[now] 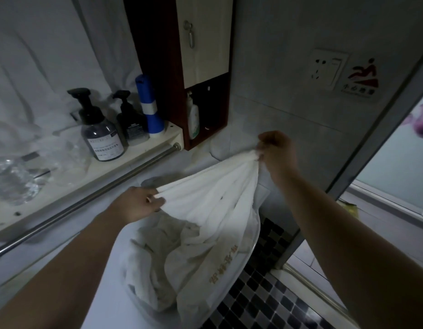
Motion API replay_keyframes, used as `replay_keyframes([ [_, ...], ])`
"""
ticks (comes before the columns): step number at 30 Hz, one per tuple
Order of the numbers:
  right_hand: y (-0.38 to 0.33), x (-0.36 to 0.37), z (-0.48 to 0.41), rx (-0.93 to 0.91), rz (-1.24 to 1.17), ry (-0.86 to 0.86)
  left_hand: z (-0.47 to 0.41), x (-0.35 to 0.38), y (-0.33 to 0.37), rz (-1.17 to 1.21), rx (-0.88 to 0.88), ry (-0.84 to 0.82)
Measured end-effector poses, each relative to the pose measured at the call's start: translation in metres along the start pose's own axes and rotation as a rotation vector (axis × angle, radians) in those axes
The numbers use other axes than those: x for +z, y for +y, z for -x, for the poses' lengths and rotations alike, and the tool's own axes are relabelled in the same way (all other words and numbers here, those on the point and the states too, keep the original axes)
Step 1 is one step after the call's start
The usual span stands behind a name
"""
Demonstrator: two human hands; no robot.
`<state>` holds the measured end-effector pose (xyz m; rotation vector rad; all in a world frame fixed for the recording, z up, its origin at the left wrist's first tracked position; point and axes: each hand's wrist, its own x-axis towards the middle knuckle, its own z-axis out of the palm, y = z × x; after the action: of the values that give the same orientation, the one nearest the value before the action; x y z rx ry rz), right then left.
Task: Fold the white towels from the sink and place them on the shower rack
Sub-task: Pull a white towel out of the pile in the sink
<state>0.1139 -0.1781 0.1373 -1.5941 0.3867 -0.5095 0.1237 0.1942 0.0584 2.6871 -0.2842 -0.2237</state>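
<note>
I am holding one white towel [213,198] spread above the sink [114,293], an end bunched in each hand.

The towel's top edge is running as its long axis from low and near me on the left to high and close to the wall on the right, and the rest is draping down over the sink's right side, gold lettering showing near the hem. My left hand [139,205] is sitting lower and nearer to me, and my right hand [277,150] is reaching higher and farther. The fingers [153,203] of both are clamping gathered cloth. More white towels [158,257] are lying crumpled in the sink beneath. I am judging that the first fold means bringing the far right end down to the left. The shower rack is not showing here.
</note>
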Motion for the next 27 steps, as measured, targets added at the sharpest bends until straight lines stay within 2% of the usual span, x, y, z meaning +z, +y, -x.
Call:
replay_keyframes([
  [3,-0.014,-0.016,-0.024,0.003,-0.022,0.103,-0.003,-0.013,-0.01,0.09,-0.029,0.134],
  [8,0.001,-0.007,-0.013,0.068,0.243,-0.02,0.006,0.005,-0.013,0.058,-0.052,0.046],
  [11,0.031,0.006,0.006,0.152,0.207,-0.114,0.01,0.027,-0.01,0.07,-0.063,0.044],
  [17,0.072,0.018,0.021,0.273,0.181,-0.168,0.017,0.057,-0.026,-0.004,-0.131,-0.086],
  [19,0.079,0.02,0.021,0.298,0.186,-0.191,0.02,0.062,-0.031,0.075,-0.138,-0.091],
  [27,0.118,0.047,0.019,0.363,0.407,-0.317,0.016,0.087,-0.051,0.097,-0.188,-0.06],
])
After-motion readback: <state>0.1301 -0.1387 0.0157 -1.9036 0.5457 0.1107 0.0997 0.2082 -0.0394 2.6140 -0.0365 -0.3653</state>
